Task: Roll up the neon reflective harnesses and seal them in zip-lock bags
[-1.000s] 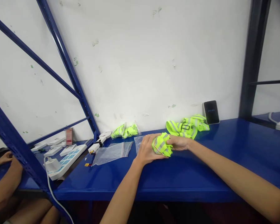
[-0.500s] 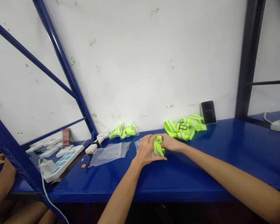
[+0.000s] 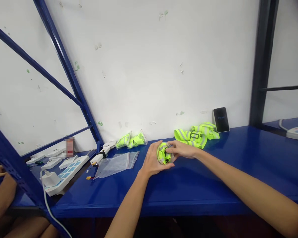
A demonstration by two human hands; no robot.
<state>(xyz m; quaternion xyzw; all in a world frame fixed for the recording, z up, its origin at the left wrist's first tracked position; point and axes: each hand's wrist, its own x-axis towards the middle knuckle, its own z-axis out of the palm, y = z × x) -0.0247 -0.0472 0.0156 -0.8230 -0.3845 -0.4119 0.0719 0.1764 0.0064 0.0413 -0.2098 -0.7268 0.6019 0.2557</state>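
Observation:
A bundled neon-yellow reflective strap (image 3: pixel 163 154) with grey stripes sits in a clear plastic bag, its round mouth facing me. My left hand (image 3: pixel 151 159) is wrapped around the bag from the left, thumb underneath. From the right, my right hand (image 3: pixel 182 149) has its fingers at the mouth, pressed on the strap; some fingertips are hidden. Just behind it lie loose reflective straps (image 3: pixel 195 136) with a black buckle. Left of my left hand, empty clear zip bags (image 3: pixel 118 164) lie flat on the blue table (image 3: pixel 201 188).
Packed bags of yellow straps (image 3: pixel 131 140) rest against the wall. Nearby are a white handheld fan (image 3: pixel 101 154) and a connector with wires (image 3: pixel 89 177). A phone-like device (image 3: pixel 221 119) leans at the back right. Beyond the blue post are a power strip (image 3: pixel 67 175) and another person's arm (image 3: pixel 3 188).
The bundle has turned so the bag's round mouth now faces me. My right hand's fingers have shifted to the mouth, and the left hand has tilted open around the bag.

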